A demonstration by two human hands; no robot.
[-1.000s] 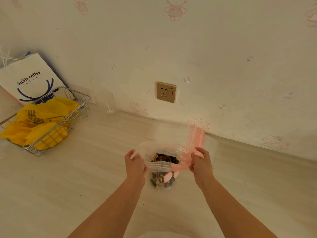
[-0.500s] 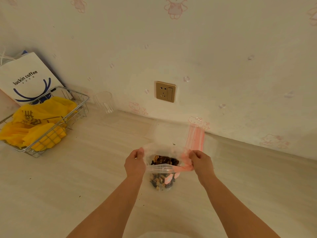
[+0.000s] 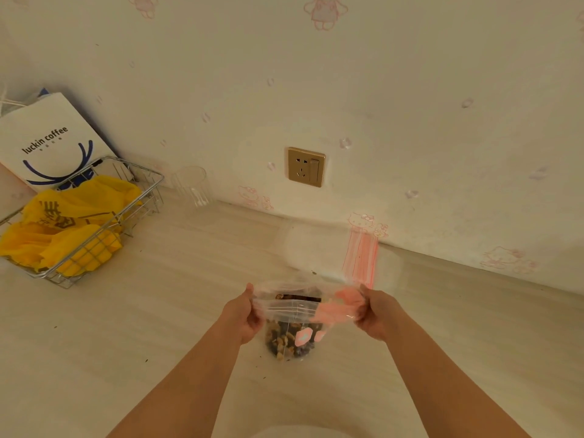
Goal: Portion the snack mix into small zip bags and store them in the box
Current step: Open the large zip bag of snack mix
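A small clear zip bag point(image 3: 292, 312) with pink markings hangs between my hands above the pale wooden table point(image 3: 126, 327). Brown and dark snack mix point(image 3: 287, 341) fills its lower part. My left hand point(image 3: 243, 316) pinches the left end of the bag's top edge. My right hand point(image 3: 376, 312) pinches the right end. The mouth is pulled nearly flat, with a narrow gap still showing snack inside. Behind the bag lies a pile of empty clear zip bags point(image 3: 328, 251) with a pink striped edge. No box is in view.
A wire basket point(image 3: 94, 235) holding yellow plastic bags point(image 3: 63, 229) stands at the left, with a white paper coffee bag point(image 3: 47, 140) behind it. A clear plastic cup point(image 3: 192, 188) stands by the wall. A gold wall socket point(image 3: 306, 166) is on the wall.
My hands have moved apart and pulled the bag's mouth from wide open to nearly flat. The bag has dropped slightly toward me.
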